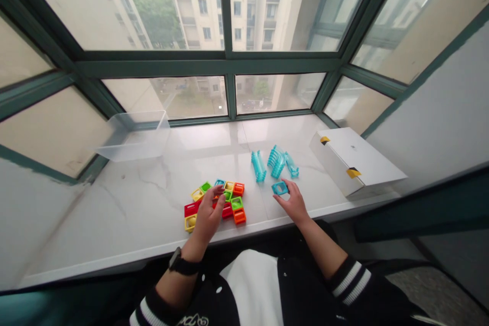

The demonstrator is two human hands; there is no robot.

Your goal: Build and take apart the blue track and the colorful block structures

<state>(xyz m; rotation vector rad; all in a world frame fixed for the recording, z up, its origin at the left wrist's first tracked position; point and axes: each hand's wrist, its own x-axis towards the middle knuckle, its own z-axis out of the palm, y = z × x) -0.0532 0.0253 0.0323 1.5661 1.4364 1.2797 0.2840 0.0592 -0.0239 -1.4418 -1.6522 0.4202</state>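
Observation:
Between the thumb and fingers of my right hand is a blue square block with a round opening, lifted just over the sill. My left hand hovers over a cluster of colourful blocks, its fingers apart and nothing visible in them. Around it lie a red block, a yellow block, a green block and an orange block, with several others partly hidden under the hand. Beyond my right hand rest clear teal track pieces: a straight one, a curved one and a narrower one.
A clear plastic bin stands at the back left of the marble-patterned sill. To the right sits a white box with yellow-and-black tabs. Green-framed windows border the far side, and the sill's front edge runs close to my body.

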